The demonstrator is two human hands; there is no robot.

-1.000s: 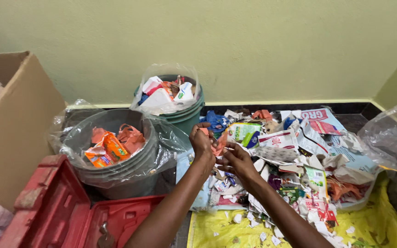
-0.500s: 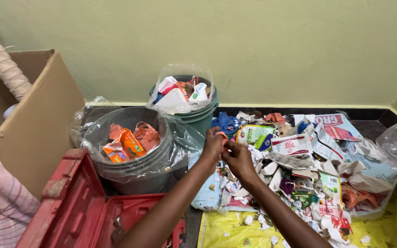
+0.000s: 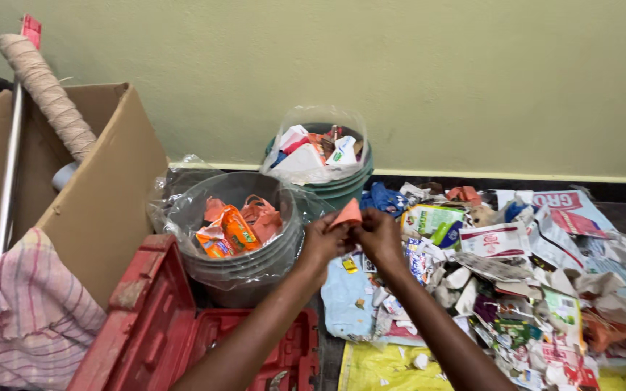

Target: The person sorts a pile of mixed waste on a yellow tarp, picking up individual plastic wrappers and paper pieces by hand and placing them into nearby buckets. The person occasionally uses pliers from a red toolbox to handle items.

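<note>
Orange snack packets [image 3: 227,230] in grey bucket [image 3: 240,250]; white cartons [image 3: 311,153] in green bucket [image 3: 342,190]; green-white pouch [image 3: 432,221], white-red pack [image 3: 493,240] atop litter pile; red tag [image 3: 31,30] upper left.

Your hands [image 3: 353,242] had open air above & toward the wall only. Left: lined grey bucket [image 3: 237,250], just beside. Ahead: green bin [image 3: 342,192]. Right: litter pile [image 3: 516,282] covered the floor. Below-left: red tool case [image 3: 175,326] blocked low passage.
</note>
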